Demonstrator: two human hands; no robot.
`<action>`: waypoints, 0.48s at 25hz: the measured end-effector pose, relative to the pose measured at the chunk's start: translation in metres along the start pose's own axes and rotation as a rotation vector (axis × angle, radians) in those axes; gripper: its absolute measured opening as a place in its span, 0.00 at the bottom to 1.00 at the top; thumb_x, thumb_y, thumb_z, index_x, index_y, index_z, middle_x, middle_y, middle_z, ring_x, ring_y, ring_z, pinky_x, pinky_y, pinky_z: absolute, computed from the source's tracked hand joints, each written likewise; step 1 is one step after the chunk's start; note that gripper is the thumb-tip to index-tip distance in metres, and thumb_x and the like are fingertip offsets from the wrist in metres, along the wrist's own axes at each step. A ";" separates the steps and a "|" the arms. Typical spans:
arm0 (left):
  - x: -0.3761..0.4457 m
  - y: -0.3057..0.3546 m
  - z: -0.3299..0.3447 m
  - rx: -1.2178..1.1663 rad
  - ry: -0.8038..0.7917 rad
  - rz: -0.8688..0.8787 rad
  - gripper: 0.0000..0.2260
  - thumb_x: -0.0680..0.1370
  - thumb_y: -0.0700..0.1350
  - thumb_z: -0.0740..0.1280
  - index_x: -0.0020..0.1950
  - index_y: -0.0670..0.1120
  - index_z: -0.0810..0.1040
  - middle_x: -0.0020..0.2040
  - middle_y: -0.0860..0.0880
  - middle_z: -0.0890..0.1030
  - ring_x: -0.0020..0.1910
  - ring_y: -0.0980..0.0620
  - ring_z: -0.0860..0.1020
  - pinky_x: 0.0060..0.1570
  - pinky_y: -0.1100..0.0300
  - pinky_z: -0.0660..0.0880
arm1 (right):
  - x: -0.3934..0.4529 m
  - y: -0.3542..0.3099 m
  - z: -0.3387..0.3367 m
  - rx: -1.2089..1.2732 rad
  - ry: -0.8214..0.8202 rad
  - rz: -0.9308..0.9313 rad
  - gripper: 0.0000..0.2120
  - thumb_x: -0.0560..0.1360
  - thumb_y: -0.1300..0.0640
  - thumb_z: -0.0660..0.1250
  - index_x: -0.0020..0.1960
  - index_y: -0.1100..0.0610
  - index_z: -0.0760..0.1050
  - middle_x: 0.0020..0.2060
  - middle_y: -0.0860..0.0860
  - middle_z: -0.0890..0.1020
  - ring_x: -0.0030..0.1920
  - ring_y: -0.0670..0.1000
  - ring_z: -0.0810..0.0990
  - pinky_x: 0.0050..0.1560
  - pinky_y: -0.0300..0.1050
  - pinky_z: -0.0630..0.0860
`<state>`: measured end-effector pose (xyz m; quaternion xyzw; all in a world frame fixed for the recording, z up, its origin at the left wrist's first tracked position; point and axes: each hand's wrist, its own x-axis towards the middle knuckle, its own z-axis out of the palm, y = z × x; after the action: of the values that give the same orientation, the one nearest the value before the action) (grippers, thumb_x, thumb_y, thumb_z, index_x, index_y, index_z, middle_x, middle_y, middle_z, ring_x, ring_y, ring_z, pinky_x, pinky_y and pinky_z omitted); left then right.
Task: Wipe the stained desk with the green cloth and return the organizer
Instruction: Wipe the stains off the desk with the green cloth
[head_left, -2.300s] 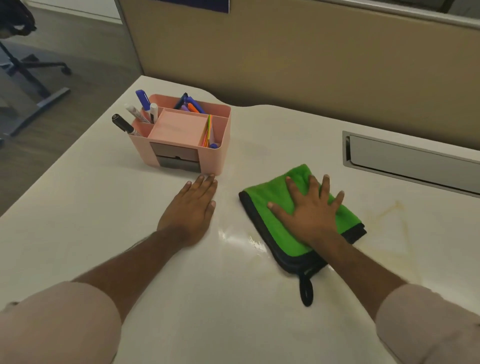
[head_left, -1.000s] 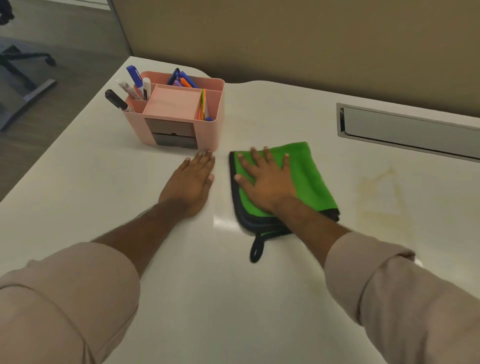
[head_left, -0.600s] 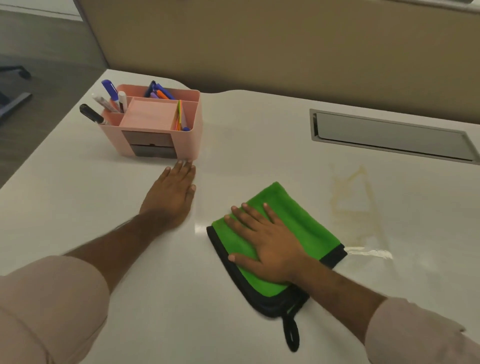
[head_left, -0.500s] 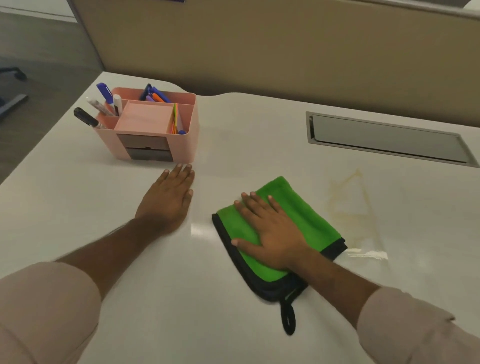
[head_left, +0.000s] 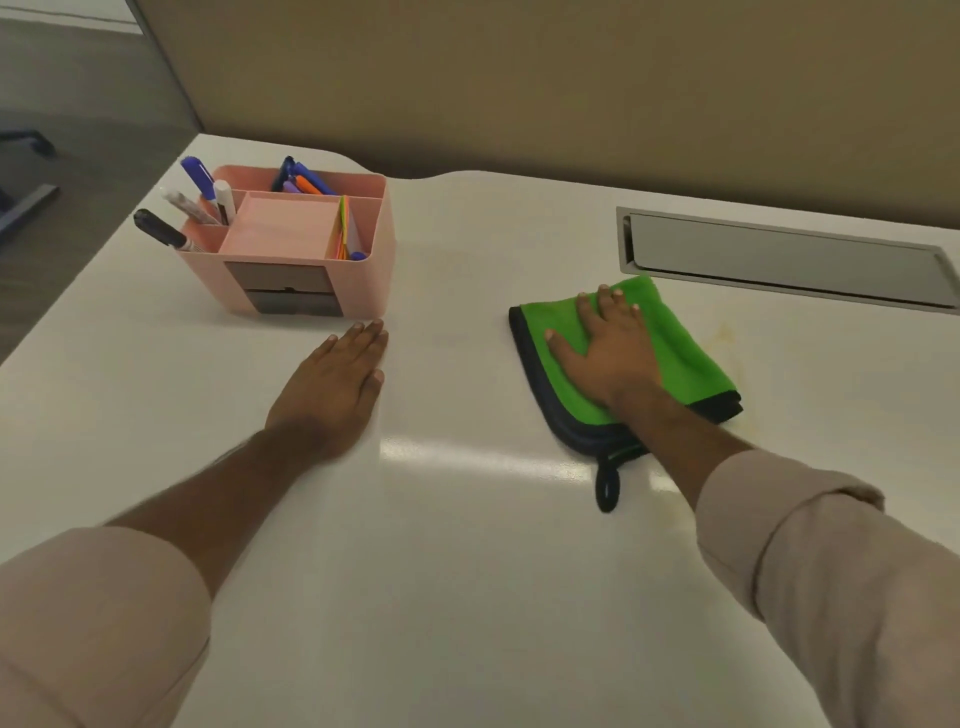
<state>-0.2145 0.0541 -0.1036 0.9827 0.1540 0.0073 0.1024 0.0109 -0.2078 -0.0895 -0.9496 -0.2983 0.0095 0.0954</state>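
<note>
A folded green cloth (head_left: 680, 353) with a dark border and a black hanging loop lies on the white desk (head_left: 467, 571). My right hand (head_left: 610, 353) presses flat on top of it, fingers spread. Faint brownish stain marks (head_left: 727, 338) show on the desk just right of the cloth. A pink organizer (head_left: 311, 244) with pens, markers and coloured notes stands at the far left. My left hand (head_left: 337, 384) rests flat on the desk just in front of the organizer, apart from it, holding nothing.
A grey metal cable tray lid (head_left: 779, 260) is set into the desk at the back right. A tan partition wall (head_left: 519, 78) runs behind the desk. The desk's left edge drops to the floor, where a chair base (head_left: 21, 171) stands.
My right hand has slid the cloth away from me and to the right, up near the cable tray lid and over part of the stain. My left hand has stayed put.
</note>
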 end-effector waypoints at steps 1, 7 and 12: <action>-0.001 0.001 0.000 -0.001 -0.003 0.003 0.24 0.83 0.51 0.45 0.80 0.49 0.50 0.81 0.52 0.52 0.79 0.55 0.49 0.76 0.59 0.44 | -0.013 -0.013 0.003 0.018 -0.011 -0.036 0.39 0.76 0.32 0.50 0.78 0.56 0.57 0.78 0.59 0.57 0.79 0.56 0.51 0.78 0.54 0.45; -0.003 0.016 -0.004 0.001 -0.002 0.003 0.25 0.83 0.50 0.47 0.79 0.44 0.53 0.81 0.47 0.53 0.79 0.50 0.51 0.77 0.54 0.47 | -0.118 -0.065 0.012 0.059 -0.102 -0.297 0.40 0.76 0.29 0.46 0.79 0.52 0.52 0.80 0.53 0.53 0.79 0.51 0.46 0.79 0.52 0.44; -0.005 0.047 0.003 -0.033 -0.013 0.075 0.26 0.83 0.52 0.48 0.79 0.44 0.52 0.81 0.48 0.51 0.79 0.52 0.49 0.77 0.55 0.45 | -0.190 -0.024 0.002 0.002 -0.156 -0.416 0.39 0.75 0.27 0.47 0.79 0.46 0.47 0.80 0.47 0.48 0.79 0.46 0.39 0.78 0.54 0.38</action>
<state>-0.2048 0.0080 -0.0969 0.9860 0.1162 0.0075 0.1192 -0.1585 -0.2960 -0.0945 -0.8638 -0.4945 0.0635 0.0727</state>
